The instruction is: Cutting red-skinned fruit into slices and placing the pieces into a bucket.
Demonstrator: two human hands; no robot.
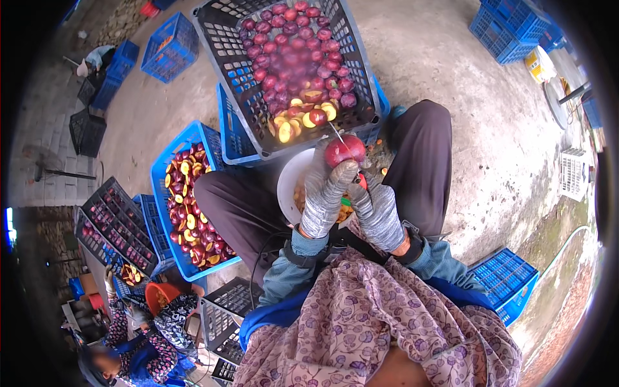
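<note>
Both my hands wear grey knit gloves and meet in the middle of the view. My left hand (323,198) holds a dark red plum (345,150) from its left side. My right hand (376,208) is closed on the red handle of a small knife (340,135), whose thin blade lies at the plum. Below them, between my knees, a white bucket (288,186) contains yellowish pieces, with something green among them, partly hidden by my hands. Just beyond stands a black plastic crate (227,92) with whole plums (290,58) and, at its near end, cut plums (285,131).
A blue crate (159,193) of cut plums stands left of my knee. At the lower left a co-worker (145,343) sits beside an orange bucket (154,295) and a black crate (116,186) of plums. Blue crates (503,38) stand at the upper right, another (508,285) behind my right side.
</note>
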